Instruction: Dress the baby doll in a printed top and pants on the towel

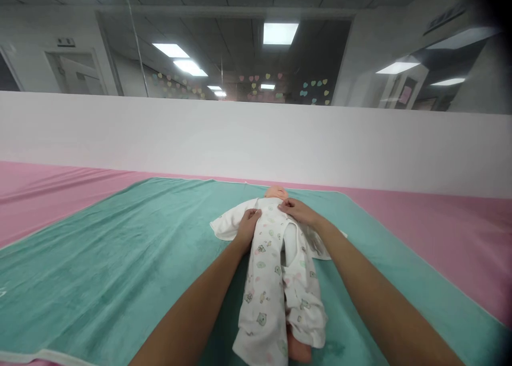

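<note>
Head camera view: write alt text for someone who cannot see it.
A person's left hand and right hand pinch the chest of patterned white baby clothes on a doll, which lies on a teal cloth with its head away from the camera. Beyond are pink cloth, a white wall and glass.

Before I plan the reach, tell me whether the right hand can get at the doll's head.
Probably yes: the right hand is at the top of the printed outfit, close to the doll's head, with nothing visible blocking the way.
</note>
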`<state>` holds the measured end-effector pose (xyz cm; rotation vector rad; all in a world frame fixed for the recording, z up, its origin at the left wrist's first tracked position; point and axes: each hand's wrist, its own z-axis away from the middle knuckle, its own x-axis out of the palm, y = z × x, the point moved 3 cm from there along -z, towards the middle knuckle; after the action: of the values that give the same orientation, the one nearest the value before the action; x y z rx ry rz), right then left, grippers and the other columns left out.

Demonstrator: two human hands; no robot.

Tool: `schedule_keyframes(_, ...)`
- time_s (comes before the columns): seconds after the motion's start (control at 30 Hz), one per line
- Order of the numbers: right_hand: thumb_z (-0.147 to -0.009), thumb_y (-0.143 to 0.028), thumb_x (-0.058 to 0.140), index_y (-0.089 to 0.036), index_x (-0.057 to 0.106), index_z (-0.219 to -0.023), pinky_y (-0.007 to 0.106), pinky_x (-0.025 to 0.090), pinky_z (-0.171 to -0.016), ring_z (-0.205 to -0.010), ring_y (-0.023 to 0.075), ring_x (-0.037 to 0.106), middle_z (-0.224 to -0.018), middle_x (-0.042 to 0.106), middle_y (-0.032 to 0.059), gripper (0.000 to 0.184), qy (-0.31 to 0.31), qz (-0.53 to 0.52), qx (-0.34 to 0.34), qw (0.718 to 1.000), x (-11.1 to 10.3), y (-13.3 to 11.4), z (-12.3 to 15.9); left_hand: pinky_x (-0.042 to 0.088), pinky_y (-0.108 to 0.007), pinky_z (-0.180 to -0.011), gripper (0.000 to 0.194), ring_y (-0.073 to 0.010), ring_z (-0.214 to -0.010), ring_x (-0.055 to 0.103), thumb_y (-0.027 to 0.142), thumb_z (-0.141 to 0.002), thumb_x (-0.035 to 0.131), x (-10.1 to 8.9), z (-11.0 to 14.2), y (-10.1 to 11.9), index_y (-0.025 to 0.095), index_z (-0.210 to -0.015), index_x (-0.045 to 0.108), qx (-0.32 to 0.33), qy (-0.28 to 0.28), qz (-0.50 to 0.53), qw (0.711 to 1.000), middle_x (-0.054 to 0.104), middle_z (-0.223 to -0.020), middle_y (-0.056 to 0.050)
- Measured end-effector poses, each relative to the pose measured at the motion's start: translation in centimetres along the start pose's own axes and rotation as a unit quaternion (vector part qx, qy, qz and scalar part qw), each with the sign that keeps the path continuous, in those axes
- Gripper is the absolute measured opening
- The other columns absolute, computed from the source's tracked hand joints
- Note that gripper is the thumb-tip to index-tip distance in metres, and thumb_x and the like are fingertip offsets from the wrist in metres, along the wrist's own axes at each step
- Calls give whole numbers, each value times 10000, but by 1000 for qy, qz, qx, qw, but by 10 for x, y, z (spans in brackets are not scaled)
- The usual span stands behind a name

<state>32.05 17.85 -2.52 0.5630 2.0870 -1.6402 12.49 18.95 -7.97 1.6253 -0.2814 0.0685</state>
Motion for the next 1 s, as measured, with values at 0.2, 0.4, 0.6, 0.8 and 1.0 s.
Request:
schedule_keyframes(0.2, -687, -477, 618, -203, 507, -673, 259, 320, -587, -621, 131, 433, -691, 517, -32, 297, -93, 129, -67, 985, 1, -25, -26, 409, -263, -688, 234, -185, -785, 535, 402, -770, 616, -1, -2, 1, 184, -841, 577, -13, -5, 2, 1000, 603, -823, -33)
schedule_keyframes(0.4, -775, -341, 525, -223, 487, -694, 273, 296, -620, -710, 180, 478, -707, 554, -1, 148, -92, 335, -116, 930, 26, -37, -54, 391, -252, -605, 273, -164, -676, 537, 342, -743, 628, -5, -5, -7, 209, -958, 526, -29, -26, -8, 999, 591, -767, -8)
schedule_keyframes(0.6, -757, -314, 568, -220, 495, -690, 270, 291, -587, -642, 176, 490, -680, 574, 21, 136, -93, 348, -91, 928, 42, -32, -78, 355, -246, -614, 189, -155, -636, 496, 293, -744, 602, -9, -11, -13, 228, -904, 526, -8, -15, -60, 998, 525, -665, 28)
schedule_keyframes(0.8, -797, -376, 504, -211, 458, -677, 260, 295, -582, -673, 167, 502, -680, 570, 8, 209, -9, 340, -69, 938, 50, -24, -73, 354, -276, -663, 131, -189, -693, 499, 327, -776, 575, -13, -15, -12, 211, -759, 517, 7, 23, -131, 991, 553, -687, -8)
schedule_keyframes(1.0, -867, -379, 346, -218, 496, -826, 272, 351, -607, -725, 167, 515, -797, 587, 18, 223, 153, 321, -37, 934, 39, -18, -43, 393, -284, -739, 75, -193, -800, 549, 276, -833, 524, -10, -14, -11, 204, -847, 510, 48, 29, -186, 981, 609, -828, -38)
